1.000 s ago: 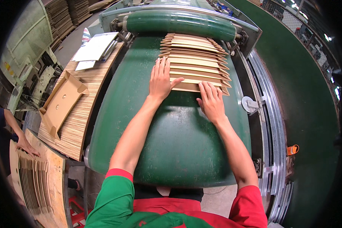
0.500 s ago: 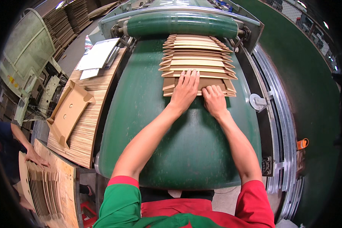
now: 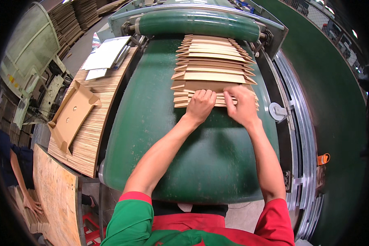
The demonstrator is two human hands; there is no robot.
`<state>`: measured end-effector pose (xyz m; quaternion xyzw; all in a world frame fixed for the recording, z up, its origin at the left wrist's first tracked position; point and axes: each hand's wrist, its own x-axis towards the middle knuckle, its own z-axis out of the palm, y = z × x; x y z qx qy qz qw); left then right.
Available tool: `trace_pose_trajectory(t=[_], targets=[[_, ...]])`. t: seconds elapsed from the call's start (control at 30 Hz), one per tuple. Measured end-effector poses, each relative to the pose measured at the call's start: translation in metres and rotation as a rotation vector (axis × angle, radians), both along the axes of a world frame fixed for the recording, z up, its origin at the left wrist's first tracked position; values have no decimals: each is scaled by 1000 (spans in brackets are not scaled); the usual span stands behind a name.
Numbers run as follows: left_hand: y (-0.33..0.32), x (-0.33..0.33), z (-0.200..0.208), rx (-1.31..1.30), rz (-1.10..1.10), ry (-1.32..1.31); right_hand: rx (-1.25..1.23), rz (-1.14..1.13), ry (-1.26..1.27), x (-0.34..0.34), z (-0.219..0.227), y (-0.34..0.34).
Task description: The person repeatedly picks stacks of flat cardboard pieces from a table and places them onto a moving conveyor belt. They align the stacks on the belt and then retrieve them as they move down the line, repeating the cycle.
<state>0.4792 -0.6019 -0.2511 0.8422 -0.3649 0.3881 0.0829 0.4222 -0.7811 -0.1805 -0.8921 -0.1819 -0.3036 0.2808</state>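
Note:
A row of overlapping folded cardboard blanks lies on the green conveyor belt, running back to the roller. My left hand is at the near end, its fingers curled over the edges of the front blanks and gripping them. Just to its right, my right hand hovers at the same near edges, slightly blurred. Its thumb stands apart from the bent fingers, and nothing shows between them. The fingertips of both hands partly cover the front blanks.
A green roller spans the belt's far end. On the left, a stack of cardboard carries an open tray-shaped box and white sheets. At lower left, a co-worker's hand rests on cardboard by a wooden board. Metal rails line the right side.
Both hands have drawn slightly nearer to me, and the front blanks sit lower and closer together. My right hand has loosened from the edge. The co-worker's cardboard has shifted toward the lower left.

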Motion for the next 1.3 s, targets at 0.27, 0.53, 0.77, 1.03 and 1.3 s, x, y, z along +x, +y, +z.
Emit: trace_pose_trajectory(t=[0.27,0.53,0.77,1.03,1.3], targets=[[-2,-1,-4,-64,-26,-10,-371,-74,-90,71,-10,5],[2,-6,-3,19,-33,131,-437,-216,254,91,5,13],[8,-24,5,15,-47,168,-498,-208,197,103,3,27],[14,-58,0,-29,-69,141,-682,-372,-44,57,-17,52],[13,-53,6,-26,-52,175,-662,-283,16,71,7,41]])
